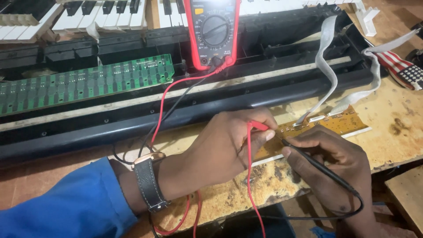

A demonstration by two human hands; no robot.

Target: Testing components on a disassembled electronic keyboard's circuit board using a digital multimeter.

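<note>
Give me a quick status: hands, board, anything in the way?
Left hand pinching red probe. Right hand holding black probe. Both tips on tan circuit board. Ribbon cables attached; nothing blocking.

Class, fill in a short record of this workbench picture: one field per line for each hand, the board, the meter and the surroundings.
left hand: left hand pinches the red probe, tip on the board
right hand: right hand holds the black probe, tip on the board
board: tan circuit board on the worn wooden table, grey ribbon cables attached
meter: red multimeter propped on the opened keyboard
nearby: green circuit board; wristwatch
</note>
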